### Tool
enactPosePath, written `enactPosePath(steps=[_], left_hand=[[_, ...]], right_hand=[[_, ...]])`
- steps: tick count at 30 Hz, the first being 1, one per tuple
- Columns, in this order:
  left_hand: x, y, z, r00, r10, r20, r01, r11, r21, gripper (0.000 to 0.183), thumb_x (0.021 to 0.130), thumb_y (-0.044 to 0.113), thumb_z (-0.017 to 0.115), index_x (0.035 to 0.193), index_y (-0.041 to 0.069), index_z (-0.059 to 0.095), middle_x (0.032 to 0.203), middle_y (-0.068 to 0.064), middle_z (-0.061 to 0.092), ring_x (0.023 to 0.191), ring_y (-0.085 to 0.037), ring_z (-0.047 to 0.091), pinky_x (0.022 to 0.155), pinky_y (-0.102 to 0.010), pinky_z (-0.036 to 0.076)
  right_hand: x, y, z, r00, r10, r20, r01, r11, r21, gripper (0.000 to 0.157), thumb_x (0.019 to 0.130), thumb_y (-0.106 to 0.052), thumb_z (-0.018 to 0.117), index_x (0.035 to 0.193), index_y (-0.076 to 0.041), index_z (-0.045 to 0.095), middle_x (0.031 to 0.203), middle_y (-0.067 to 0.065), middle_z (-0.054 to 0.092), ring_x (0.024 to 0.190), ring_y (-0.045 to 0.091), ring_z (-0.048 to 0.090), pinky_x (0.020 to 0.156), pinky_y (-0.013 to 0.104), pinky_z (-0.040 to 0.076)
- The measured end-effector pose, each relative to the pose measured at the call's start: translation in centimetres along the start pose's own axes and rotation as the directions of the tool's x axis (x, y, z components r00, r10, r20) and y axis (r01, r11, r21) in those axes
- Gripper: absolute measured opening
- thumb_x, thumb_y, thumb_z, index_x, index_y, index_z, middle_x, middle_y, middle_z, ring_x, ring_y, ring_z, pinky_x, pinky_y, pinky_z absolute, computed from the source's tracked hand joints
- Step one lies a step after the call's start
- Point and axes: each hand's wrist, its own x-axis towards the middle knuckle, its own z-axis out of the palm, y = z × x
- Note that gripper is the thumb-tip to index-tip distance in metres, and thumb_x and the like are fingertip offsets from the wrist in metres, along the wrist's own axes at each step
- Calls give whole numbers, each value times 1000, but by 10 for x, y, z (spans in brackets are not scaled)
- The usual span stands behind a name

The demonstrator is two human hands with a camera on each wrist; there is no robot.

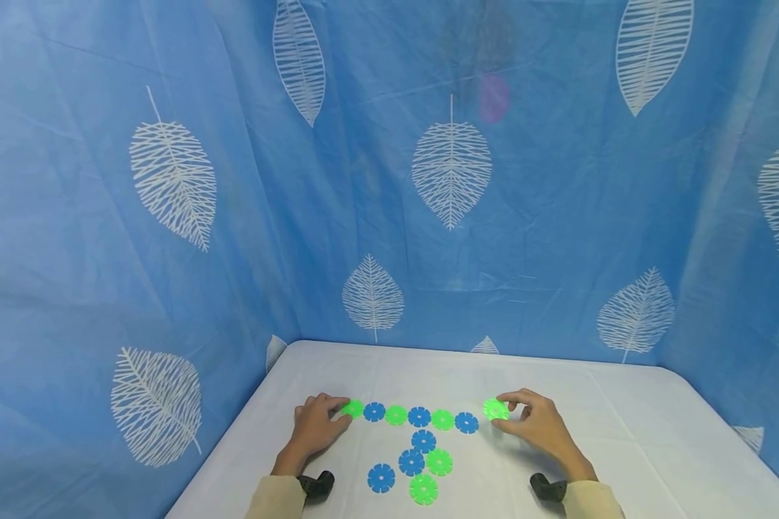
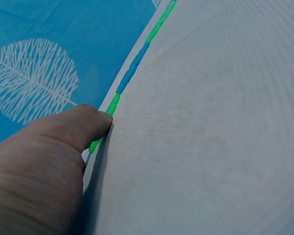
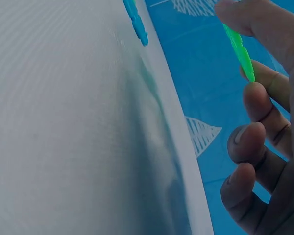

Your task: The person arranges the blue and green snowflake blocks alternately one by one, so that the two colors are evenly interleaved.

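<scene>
A row of flat notched discs, green and blue by turns, runs across the white table. At its left end, my left hand (image 1: 316,427) grips the edge of a green notched disc (image 1: 353,409) between thumb and fingers; the left wrist view shows the thumb (image 2: 88,125) against it. My right hand (image 1: 540,424) pinches another green disc (image 3: 241,54) by its rim. That disc is raised off the table, to the right of the row's last blue disc (image 1: 467,423). In the right wrist view the other fingers curl loosely beside it.
Below the row lie more discs, among them a single blue disc (image 1: 381,478), a green disc (image 1: 423,489) and another green disc (image 1: 438,462). The white tabletop (image 1: 662,447) ends at a blue leaf-patterned curtain (image 1: 526,216) at the back and sides.
</scene>
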Motion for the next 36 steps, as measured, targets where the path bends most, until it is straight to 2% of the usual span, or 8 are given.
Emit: enactPosePath(steps=[5, 9, 12, 21, 28, 36], left_hand=[[-1, 0, 0, 1000, 10, -14, -10, 1000, 13, 35, 86, 40, 76, 119, 28, 74, 102, 5, 67, 96, -14, 53, 82, -41, 31], [-1, 0, 0, 1000, 7, -20, -7, 1000, 16, 35, 86, 39, 76, 119, 28, 74, 103, 5, 67, 96, -15, 53, 83, -42, 32], [-1, -1, 0, 1000, 2, -12, -2, 1000, 14, 35, 85, 40, 75, 119, 28, 73, 101, 6, 66, 95, -14, 52, 82, -41, 31], [-2, 2, 1, 1000, 12, -29, -11, 1000, 18, 36, 86, 39, 75, 119, 27, 73, 104, 4, 68, 97, -15, 53, 83, -42, 32], [-2, 5, -1, 999, 18, -41, -18, 1000, 12, 35, 85, 39, 76, 119, 27, 74, 102, 3, 68, 96, -16, 53, 83, -42, 31], [-1, -1, 2, 999, 8, -34, -7, 1000, 22, 36, 86, 40, 75, 119, 28, 74, 103, 5, 68, 97, -15, 54, 83, -41, 31]], right_hand=[[-1, 1, 2, 998, 17, 61, -16, 1000, -3, 39, 72, -39, 89, 105, -25, 75, 90, -3, 64, 59, 8, 50, 58, 26, 42], [0, 2, 4, 994, 44, 105, -40, 998, -40, 40, 72, -43, 88, 105, -24, 75, 89, -5, 64, 70, 9, 53, 65, 28, 44], [-1, 3, 5, 991, 57, 119, -46, 995, -93, 42, 71, -46, 88, 105, -25, 75, 88, -7, 64, 79, 10, 54, 69, 31, 44], [0, -2, 5, 984, 83, 157, -51, 979, -197, 43, 68, -48, 89, 103, -27, 76, 85, -11, 63, 85, 11, 57, 72, 37, 47], [0, -6, 4, 977, 98, 189, -63, 981, -183, 41, 73, -40, 88, 109, -25, 75, 90, -7, 65, 88, 14, 59, 73, 42, 49], [0, -4, 7, 967, 135, 214, -93, 976, -195, 44, 75, -44, 85, 113, -24, 73, 95, -6, 66, 89, 14, 59, 75, 45, 48]])
